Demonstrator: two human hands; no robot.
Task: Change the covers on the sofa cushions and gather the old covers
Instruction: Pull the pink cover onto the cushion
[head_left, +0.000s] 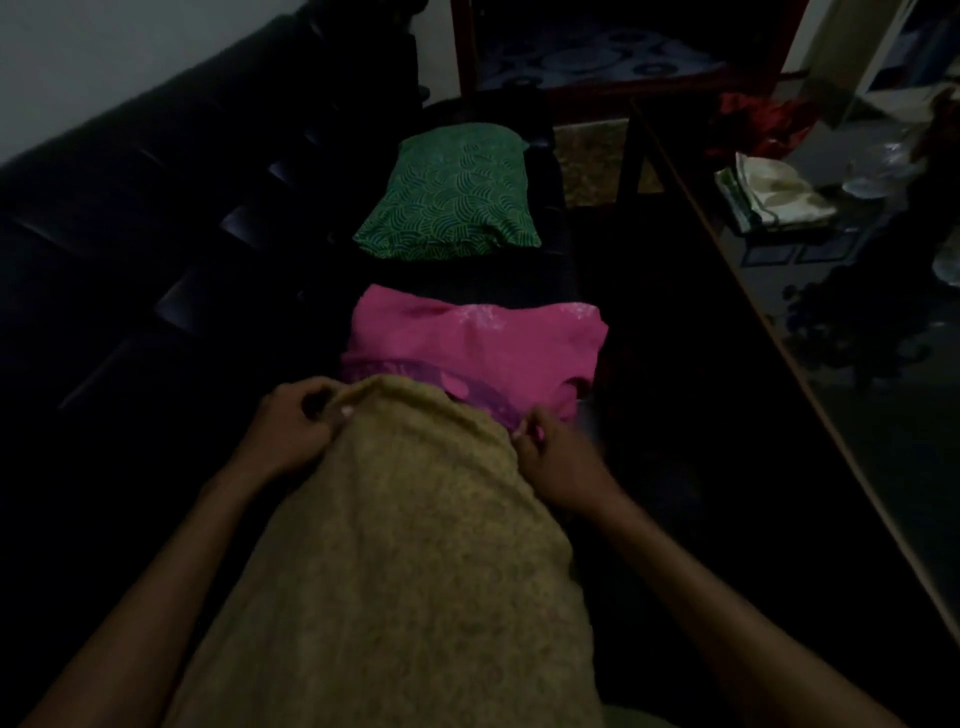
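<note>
A cushion in a tan, textured cover (415, 545) lies lengthwise in front of me, reaching from the bottom of the view to mid frame. My left hand (298, 426) grips the cover's far left corner with curled fingers. My right hand (553, 462) pinches the cover's far right edge. Just beyond, partly under the tan cushion's far end, lies a pink cover (472, 353) with a purple band. Farther back a cushion in a green patterned cover (452, 195) rests flat on the dark sofa (130, 218).
The room is dim. A dark glass-topped table (779, 322) runs along the right, with a folded pale cloth (769, 195) and red fabric (763, 122) on it. A dark wooden frame (623, 78) stands beyond the sofa's end.
</note>
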